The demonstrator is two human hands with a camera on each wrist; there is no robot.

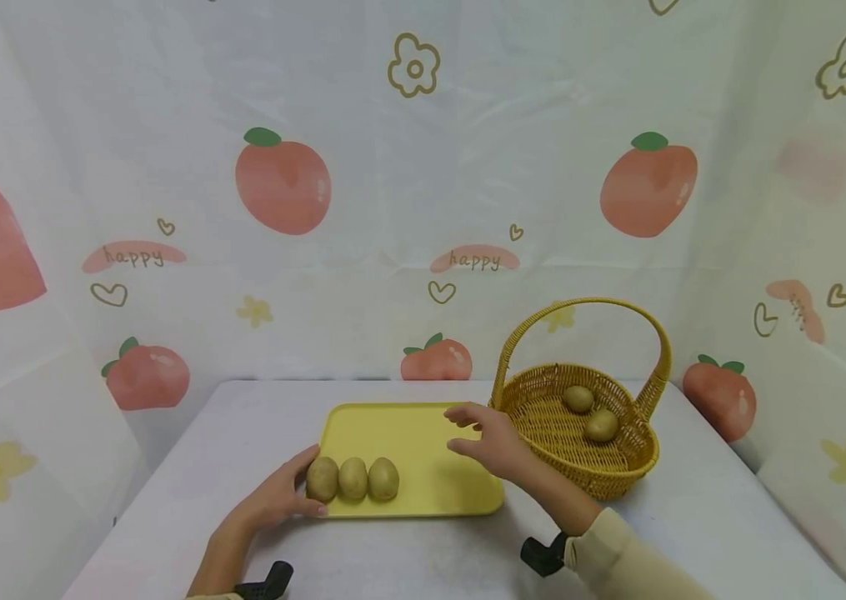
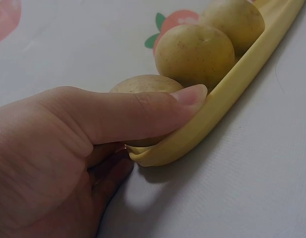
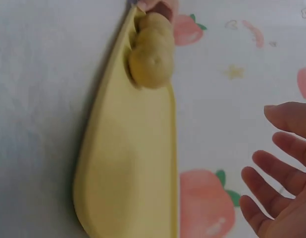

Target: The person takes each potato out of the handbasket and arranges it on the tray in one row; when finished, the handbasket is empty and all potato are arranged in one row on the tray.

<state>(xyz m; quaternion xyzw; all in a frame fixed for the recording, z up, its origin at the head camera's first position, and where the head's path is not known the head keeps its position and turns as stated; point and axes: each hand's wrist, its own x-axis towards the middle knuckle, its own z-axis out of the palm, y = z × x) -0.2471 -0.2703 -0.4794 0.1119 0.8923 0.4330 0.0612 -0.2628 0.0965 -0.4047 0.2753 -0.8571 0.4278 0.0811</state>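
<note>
My left hand (image 1: 272, 497) grips the left front corner of the yellow tray (image 1: 438, 475). Its thumb (image 2: 143, 111) lies along the rim, in front of the leftmost potato (image 1: 322, 479); the other fingers are partly hidden. Beside that one, the middle potato (image 1: 353, 479) and the right potato (image 1: 383, 479) complete a row along the tray's front left. Over the tray's right side my right hand (image 1: 493, 442) hovers with fingers spread and nothing in them. The right wrist view shows the same hand (image 3: 281, 173) with loosely bent fingers, apart from the tray.
A wicker basket (image 1: 553, 446) with a tall arched handle (image 1: 588, 302) stands right of the tray, close to my right forearm. Inside it lie a rear potato (image 1: 578, 399) and a front potato (image 1: 602, 425). A white cloth (image 1: 257, 417) covers the table; a printed curtain (image 1: 362, 317) hangs behind.
</note>
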